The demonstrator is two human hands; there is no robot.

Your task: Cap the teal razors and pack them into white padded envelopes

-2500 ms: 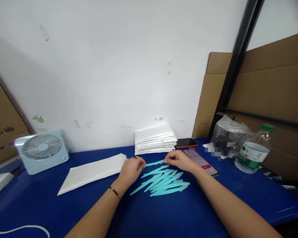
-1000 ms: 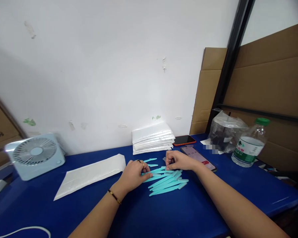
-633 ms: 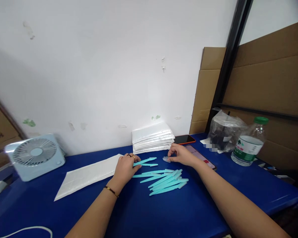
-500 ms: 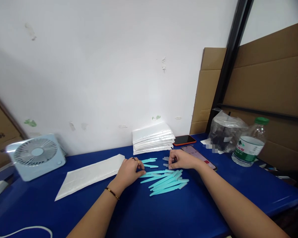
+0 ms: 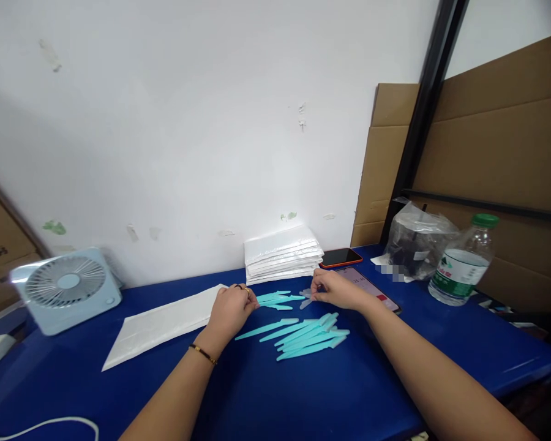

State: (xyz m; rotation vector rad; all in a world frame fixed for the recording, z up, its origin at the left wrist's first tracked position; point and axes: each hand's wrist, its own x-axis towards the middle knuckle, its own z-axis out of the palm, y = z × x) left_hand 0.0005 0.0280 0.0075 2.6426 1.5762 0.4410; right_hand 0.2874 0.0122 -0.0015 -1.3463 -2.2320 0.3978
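Note:
A pile of several thin teal plastic sticks (image 5: 303, 335) lies on the blue table (image 5: 303, 392). Behind it, a smaller group of teal sticks (image 5: 278, 299) lies between my hands. My left hand (image 5: 232, 309), with a ring and a bracelet, rests at the left end of that smaller group, fingers curled onto the sticks. My right hand (image 5: 333, 289) pinches a small pale clear piece (image 5: 306, 298) at the group's right end.
A flat white envelope (image 5: 160, 323) lies to the left, a stack of white envelopes (image 5: 282, 254) at the wall. Two phones (image 5: 342, 257) (image 5: 376, 293), a plastic bag (image 5: 417, 239) and a water bottle (image 5: 461, 263) stand right. A small fan (image 5: 67, 288) sits left.
My left hand has carried teal sticks one by one from the pile to a small group behind it. My right hand has stayed at the back with small clear pieces.

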